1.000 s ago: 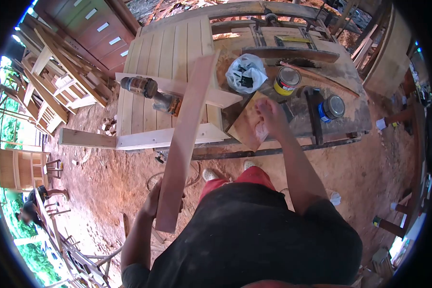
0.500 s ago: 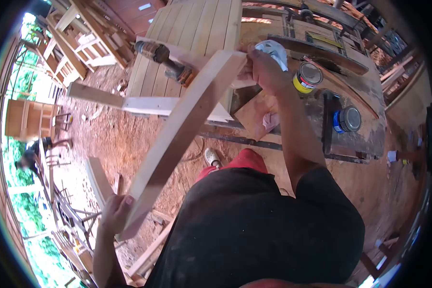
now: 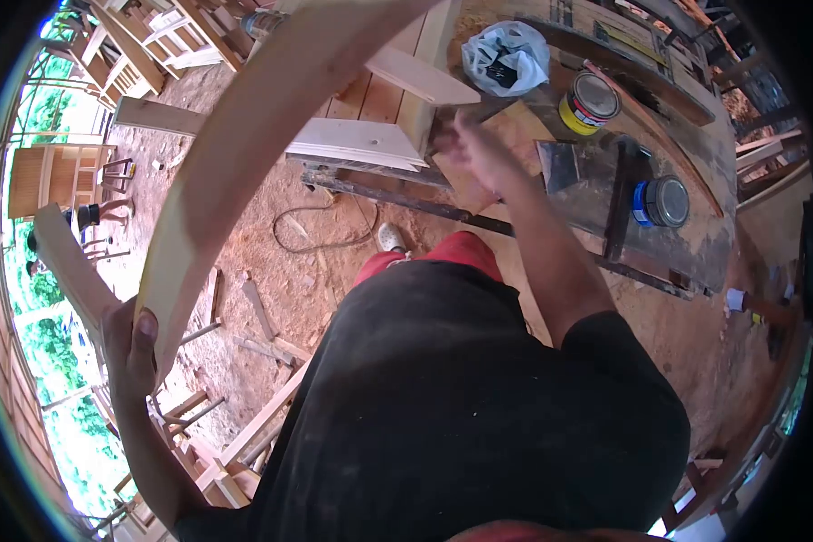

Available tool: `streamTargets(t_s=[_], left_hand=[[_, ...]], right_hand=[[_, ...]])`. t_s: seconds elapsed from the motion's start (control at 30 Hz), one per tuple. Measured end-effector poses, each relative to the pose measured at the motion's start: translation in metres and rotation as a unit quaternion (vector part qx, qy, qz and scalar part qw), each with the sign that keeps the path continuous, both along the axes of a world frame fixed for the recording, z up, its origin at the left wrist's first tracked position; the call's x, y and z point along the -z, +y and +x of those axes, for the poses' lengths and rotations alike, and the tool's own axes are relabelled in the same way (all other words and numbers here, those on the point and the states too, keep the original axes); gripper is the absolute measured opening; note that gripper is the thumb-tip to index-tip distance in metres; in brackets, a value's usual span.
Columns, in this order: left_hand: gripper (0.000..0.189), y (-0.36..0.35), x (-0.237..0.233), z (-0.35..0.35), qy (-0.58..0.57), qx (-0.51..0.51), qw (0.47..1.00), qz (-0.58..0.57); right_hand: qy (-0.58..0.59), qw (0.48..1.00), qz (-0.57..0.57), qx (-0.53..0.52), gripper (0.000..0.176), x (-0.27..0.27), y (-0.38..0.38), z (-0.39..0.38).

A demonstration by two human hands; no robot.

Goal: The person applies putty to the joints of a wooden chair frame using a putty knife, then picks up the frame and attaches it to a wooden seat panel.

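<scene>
Reddish earth floor (image 3: 325, 262), scattered with wood scraps, is lying beside a dusty bench (image 3: 587, 194). The left grip (image 3: 134, 350) is pinching the near end of a long plank (image 3: 253, 154), thumb on its face, and another board (image 3: 70, 262) is showing just behind; whether they are joined, I cannot tell. Somewhat blurred, the right grip (image 3: 483, 163) is holding nothing visible, its fingers loosely spread over a thin sheet (image 3: 524, 149) at the bench edge. The plank is rising past a slatted panel (image 3: 361, 99), its far end going out of view. It is looking stiff and sturdy, probably awkward to steer from one end; a hold across both long edges, with support nearer the middle, would likely suit it. Farther out, a plastic bag (image 3: 506, 59), a yellow can (image 3: 590, 104) and a blue can (image 3: 664, 200) are standing on the bench.
</scene>
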State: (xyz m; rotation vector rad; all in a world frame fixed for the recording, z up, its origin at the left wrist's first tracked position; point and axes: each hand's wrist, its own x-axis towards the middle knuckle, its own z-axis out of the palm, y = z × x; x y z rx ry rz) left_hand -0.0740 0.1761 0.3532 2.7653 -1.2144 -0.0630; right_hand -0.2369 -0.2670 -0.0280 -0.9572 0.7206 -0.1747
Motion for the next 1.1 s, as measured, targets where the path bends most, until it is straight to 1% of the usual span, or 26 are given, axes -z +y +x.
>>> streamTargets(t_s=[0.03, 0.07, 0.1, 0.13, 0.2, 0.33, 0.43, 0.53, 0.67, 0.73, 0.77, 0.83, 0.87, 0.93, 0.97, 1.07, 1.1], left_hand=[[0.065, 0.004, 0.011, 0.001, -0.028, -0.007, 0.999, -0.03], [0.061, 0.006, 0.016, 0.002, -0.056, -0.012, 0.996, -0.061], [0.051, 0.012, 0.008, 0.01, 0.018, -0.035, 0.999, -0.016], [0.051, 0.013, 0.011, 0.01, 0.044, -0.065, 0.996, -0.049], [0.052, 0.003, 0.021, 0.01, 0.098, -0.118, 0.981, -0.119], [0.05, 0.002, 0.026, 0.018, 0.12, -0.13, 0.979, -0.099], [0.049, 0.006, 0.032, 0.02, 0.044, -0.053, 0.994, -0.084], [0.051, 0.015, 0.031, 0.021, 0.013, -0.043, 0.998, -0.049], [0.05, 0.022, 0.032, 0.019, 0.029, -0.085, 0.995, -0.051], [0.05, 0.028, 0.032, 0.017, 0.035, -0.1, 0.993, -0.057], [0.047, 0.027, 0.031, 0.015, 0.053, -0.119, 0.988, -0.079], [0.041, 0.022, 0.028, 0.01, 0.089, -0.153, 0.977, -0.122], [0.042, 0.021, 0.026, 0.011, 0.079, -0.146, 0.977, -0.132], [0.042, 0.02, 0.021, 0.014, 0.056, -0.13, 0.978, -0.153], [0.042, 0.021, 0.016, 0.016, 0.035, -0.119, 0.982, -0.143], [0.045, 0.023, -0.002, 0.031, -0.034, -0.085, 0.988, -0.128], [0.046, 0.023, -0.007, 0.037, -0.059, -0.073, 0.987, -0.128]], right_hand=[[0.006, 0.997, 0.075, -0.027, 0.068, 0.016, 0.017, 0.002], [-0.008, 0.995, 0.104, -0.008, 0.066, 0.02, 0.032, 0.005], [-0.023, 0.991, 0.131, 0.012, 0.065, 0.022, 0.044, 0.01], [-0.037, 0.986, 0.159, 0.033, 0.063, 0.023, 0.052, 0.012], [-0.044, 0.984, 0.17, 0.039, 0.062, 0.021, 0.053, 0.012], [-0.016, 0.982, 0.185, 0.041, 0.063, 0.016, 0.048, 0.008], [-0.015, 0.982, 0.184, 0.031, 0.065, 0.015, 0.048, 0.004], [-0.016, 0.983, 0.183, 0.025, 0.065, 0.019, 0.046, 0.002], [-0.003, 0.985, 0.168, 0.029, 0.067, 0.022, 0.038, -0.005], [0.001, 0.983, 0.176, 0.056, 0.061, 0.014, 0.031, -0.013], [0.003, 0.981, 0.179, 0.07, 0.058, 0.012, 0.028, -0.017], [-0.035, 0.985, 0.142, 0.095, 0.044, 0.026, 0.024, -0.021], [-0.054, 0.985, 0.123, 0.107, 0.037, 0.034, 0.022, -0.022], [-0.073, 0.985, 0.108, 0.113, 0.026, 0.033, 0.02, -0.026], [-0.082, 0.985, 0.099, 0.116, 0.021, 0.032, 0.019, -0.029], [-0.087, 0.993, 0.0, 0.075, 0.018, 0.025, 0.013, -0.04], [-0.048, 0.992, -0.096, 0.065, 0.017, 0.02, 0.013, -0.042]])
